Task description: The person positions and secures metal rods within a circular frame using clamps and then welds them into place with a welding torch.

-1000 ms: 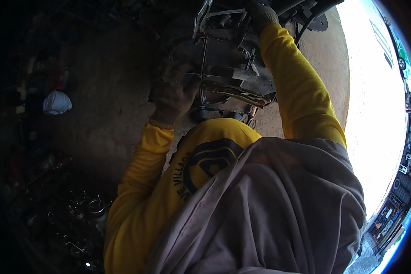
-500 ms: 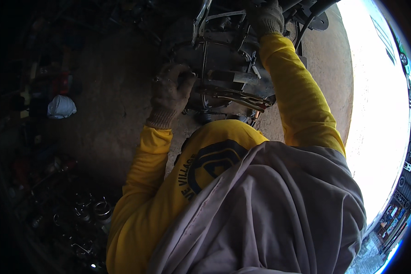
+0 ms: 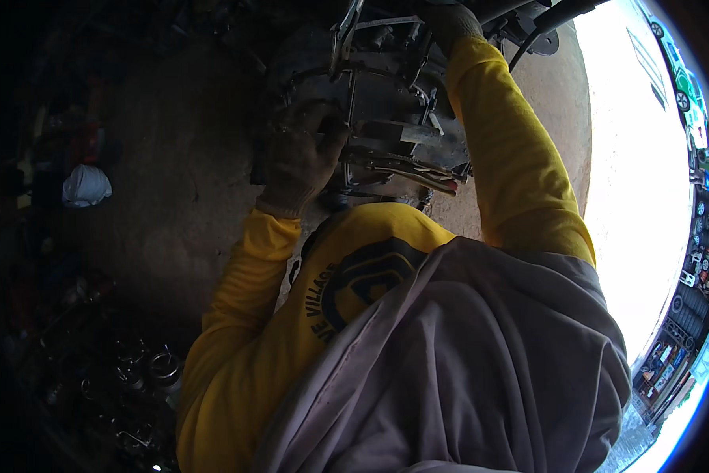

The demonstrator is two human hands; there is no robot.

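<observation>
Grey cloth [image 3: 465, 355] is worn in loose folds at 5 o'clock, nearest the view; a fold could be snagged on bare metal if the body is leaned further in. The left hand [image 3: 298, 162], gloved, is placed at 11 o'clock by the near left side of the dark metal frame [image 3: 350, 110]; fingers are bent, thumb set apart, but whether anything is gripped cannot be told in the shadow. Glove fabric might be caught on the upright beside the thumb, and fingers pinched if the frame is shifted. The frame itself is seen at 12 o'clock, ahead of the body; slender strips [image 3: 410, 168] are carried across its near part and could be bent if pressed on. The right hand [image 3: 455, 30], also gloved, is reached out at 1 o'clock to the frame's far end; its fingers are lost in darkness, so grip or slack cannot be told. With that arm nearly straight, balance could be lost through overreach. Farther off, at 8 o'clock, loose metal parts [image 3: 165, 366] are scattered, by which a backward step could be tripped
</observation>
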